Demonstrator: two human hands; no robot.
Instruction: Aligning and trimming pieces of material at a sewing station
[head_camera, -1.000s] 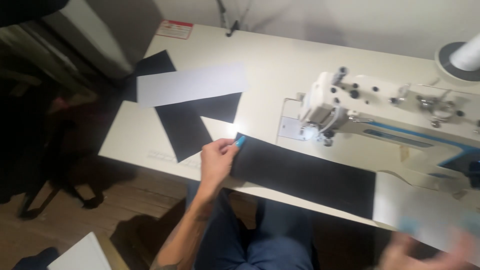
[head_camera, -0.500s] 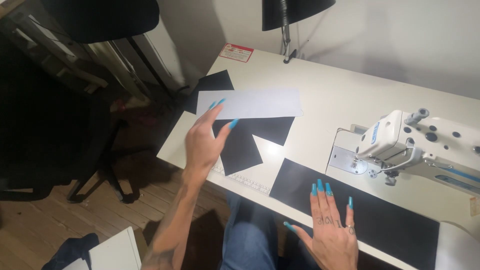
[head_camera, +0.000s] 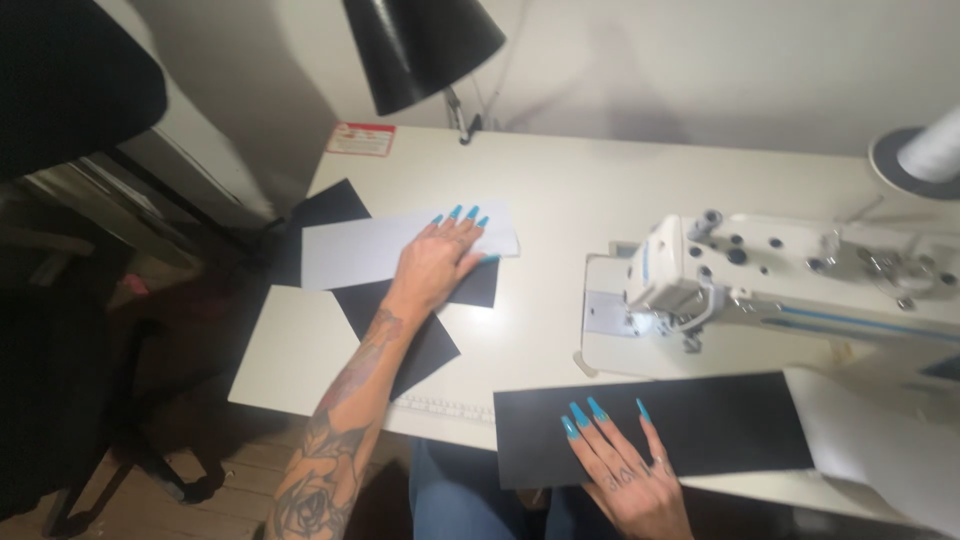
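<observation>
No containers in my view. Taking the sewing machine (head_camera: 760, 285) as my landmark: my left hand (head_camera: 440, 262) lies flat, fingers spread, on a white sheet (head_camera: 360, 250) well to its left, over black pieces (head_camera: 405, 325). My right hand (head_camera: 625, 465) presses, fingers spread, on a black fabric strip (head_camera: 700, 420) just in front of it. Everything sits on a cream table (head_camera: 560, 190); a black lamp (head_camera: 425, 45) hangs behind, wooden floor (head_camera: 150, 505) below.

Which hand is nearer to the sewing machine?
Right. The right hand rests on black fabric just below the sewing machine; the left hand lies far left on white fabric.
</observation>
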